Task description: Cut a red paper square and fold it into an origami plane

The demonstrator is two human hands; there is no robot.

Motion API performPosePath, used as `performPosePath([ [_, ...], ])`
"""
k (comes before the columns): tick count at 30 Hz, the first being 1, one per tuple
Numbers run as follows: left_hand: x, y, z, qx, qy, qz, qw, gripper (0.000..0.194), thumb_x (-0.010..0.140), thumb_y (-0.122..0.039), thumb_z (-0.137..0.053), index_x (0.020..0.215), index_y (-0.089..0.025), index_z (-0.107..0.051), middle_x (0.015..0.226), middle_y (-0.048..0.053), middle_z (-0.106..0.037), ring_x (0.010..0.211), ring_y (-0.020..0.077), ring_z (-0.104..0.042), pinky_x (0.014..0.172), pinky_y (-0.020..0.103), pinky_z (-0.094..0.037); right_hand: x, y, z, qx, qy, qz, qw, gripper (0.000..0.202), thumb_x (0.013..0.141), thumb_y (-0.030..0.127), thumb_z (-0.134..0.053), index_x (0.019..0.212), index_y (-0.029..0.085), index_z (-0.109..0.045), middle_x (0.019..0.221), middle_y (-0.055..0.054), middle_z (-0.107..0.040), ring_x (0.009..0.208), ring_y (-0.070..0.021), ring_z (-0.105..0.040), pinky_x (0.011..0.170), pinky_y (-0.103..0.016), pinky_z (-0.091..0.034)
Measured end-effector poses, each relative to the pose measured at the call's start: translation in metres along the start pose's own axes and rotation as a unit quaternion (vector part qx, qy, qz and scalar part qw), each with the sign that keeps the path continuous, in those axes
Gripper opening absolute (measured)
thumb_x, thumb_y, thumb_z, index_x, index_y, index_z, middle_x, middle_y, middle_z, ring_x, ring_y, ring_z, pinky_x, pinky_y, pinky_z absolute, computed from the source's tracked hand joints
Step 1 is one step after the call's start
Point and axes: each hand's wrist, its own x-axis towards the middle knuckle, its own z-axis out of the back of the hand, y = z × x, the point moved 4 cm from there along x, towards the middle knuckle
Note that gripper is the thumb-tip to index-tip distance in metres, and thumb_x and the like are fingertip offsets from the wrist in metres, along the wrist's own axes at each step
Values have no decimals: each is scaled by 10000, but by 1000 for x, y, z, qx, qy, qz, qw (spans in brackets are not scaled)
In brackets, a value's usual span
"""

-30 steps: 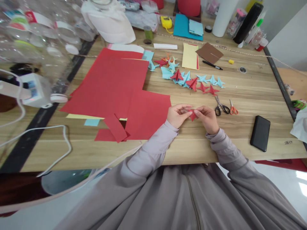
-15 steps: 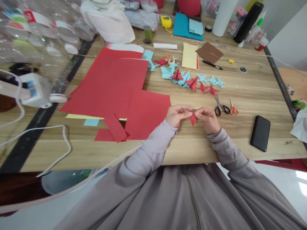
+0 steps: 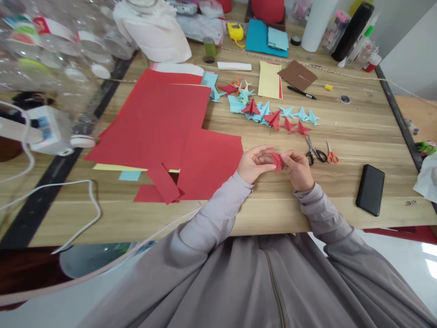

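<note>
A small piece of folded red paper (image 3: 276, 161) is held up just above the table, between my two hands. My right hand (image 3: 299, 172) pinches its right side with thumb and fingertips. At its left edge, the thumb and fingers of my left hand (image 3: 253, 165) close around the paper; part of the fold is hidden there. Beyond my hands lie several finished folded paper figures, red ones (image 3: 273, 119) and light blue ones (image 3: 287, 112), in a loose row. Black-handled scissors (image 3: 317, 152) and small orange-handled scissors (image 3: 331, 155) rest beside my right hand.
Large red paper sheets (image 3: 153, 123) and cut red strips (image 3: 163, 184) cover the left side. A black phone-like slab (image 3: 370, 190) lies at right. Farther back are yellow paper (image 3: 268, 79), brown paper (image 3: 298, 75), a black pen (image 3: 302, 92) and a yellow tape measure (image 3: 235, 32). Plastic bottles (image 3: 71, 45) crowd the left.
The red paper has been turned, its point no longer hanging straight down, and has risen slightly. My left fingers have spread from the pinch and shifted; the right hand stays nearly in place.
</note>
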Motion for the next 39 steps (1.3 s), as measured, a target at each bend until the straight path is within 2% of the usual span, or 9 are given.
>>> performPosePath([
  [4, 0, 1, 2, 50, -5, -24, 998, 383, 534, -206, -835, 889, -142, -705, 636, -1, -661, 534, 112, -610, 525, 251, -531, -1, 1, -1, -3, 6, 14, 1000, 266, 635, 391, -790, 771, 202, -662, 588, 48, -632, 477, -71, -537, 480, -212, -425],
  [7, 1, 2, 6, 83, -40, -25, 995, 315, 580, -247, -805, 865, -145, -714, 629, 0, -654, 524, 103, -586, 517, 250, -519, -2, 2, -4, -17, 33, 18, 999, 300, 619, 344, -807, 848, 211, -667, 624, 48, -651, 512, -78, -559, 515, -220, -449],
  [10, 1, 0, 8, 109, -56, -27, 992, 296, 607, -275, -786, 861, -142, -713, 657, 16, -665, 537, 109, -582, 519, 257, -509, -1, 1, -4, -24, 41, 8, 999, 298, 594, 351, -820, 798, 195, -667, 616, 36, -661, 514, -81, -563, 528, -223, -457],
  [17, 0, -3, 3, 142, -45, -47, 988, 353, 588, -245, -794, 915, -156, -699, 725, 28, -686, 591, 113, -590, 571, 247, -489, 2, -3, 3, -57, -10, 5, 998, 319, 617, 467, -777, 648, 179, -644, 552, 27, -630, 470, -78, -531, 501, -223, -430],
  [20, -1, -4, 3, 184, -50, -65, 980, 255, 629, -250, -758, 867, -171, -712, 753, 27, -674, 565, 96, -540, 548, 237, -447, 2, -1, 4, -61, -17, 13, 998, 298, 634, 457, -766, 644, 185, -644, 550, 26, -621, 480, -83, -523, 501, -225, -422],
  [25, -4, -9, -2, 261, -37, -125, 956, 138, 668, -213, -708, 803, -186, -721, 876, 47, -658, 648, 110, -530, 623, 256, -438, 1, 2, 4, -71, -27, 36, 996, 233, 671, 406, -740, 643, 194, -648, 557, 33, -603, 492, -81, -496, 505, -228, -410],
  [31, -5, -4, -8, 259, -18, -70, 963, 166, 689, -265, -700, 804, -173, -621, 707, -4, -591, 561, 98, -486, 558, 238, -385, -1, 5, 2, -113, -29, 64, 991, 184, 692, 363, -733, 654, 195, -668, 569, 27, -609, 512, -89, -512, 536, -243, -433],
  [35, -5, -3, -8, 241, -18, -75, 967, 238, 690, -293, -692, 642, -175, -491, 780, 23, -620, 708, 129, -560, 661, 260, -429, -2, 6, 3, -128, -34, 79, 988, 178, 683, 368, -741, 660, 202, -678, 607, 18, -622, 542, -96, -519, 553, -250, -438],
  [39, -5, -3, -6, 254, -22, -86, 963, 234, 662, -223, -684, 617, -173, -461, 880, 48, -635, 819, 151, -588, 728, 282, -446, -2, 8, 3, -138, -36, 87, 986, 190, 692, 387, -733, 663, 207, -680, 636, 4, -627, 588, -116, -531, 590, -268, -453],
])
